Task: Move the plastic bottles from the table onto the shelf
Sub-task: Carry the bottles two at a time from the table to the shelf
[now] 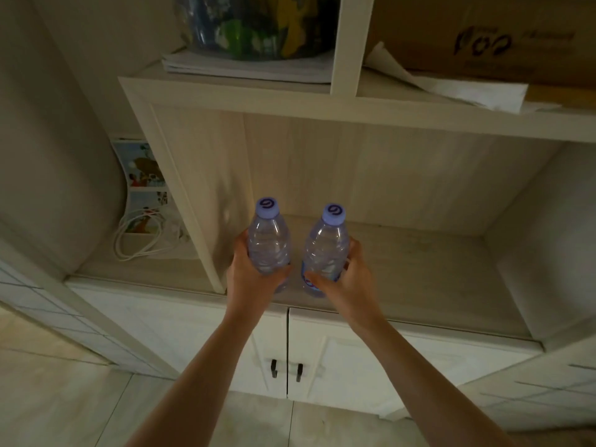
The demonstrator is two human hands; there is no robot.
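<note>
Two clear plastic bottles, both upright with pale purple caps, are at the front of the open shelf compartment. The left hand is wrapped around the left bottle; the right hand is wrapped around the right bottle, thumb across its blue label. Bottles stand just beside each other, not touching. Whether their bases sit on the shelf board or hang just above it cannot be told; hands hide them. Risks, as I judge them: both look empty and light, so a finger dragging on release could tip one, and a tipped bottle would knock its neighbour. They stand close to the front edge at 6 o'clock, so a roll could carry one off onto the floor. The upright divider at 9 o'clock is near the left bottle; a nudge against it could also upset it.
</note>
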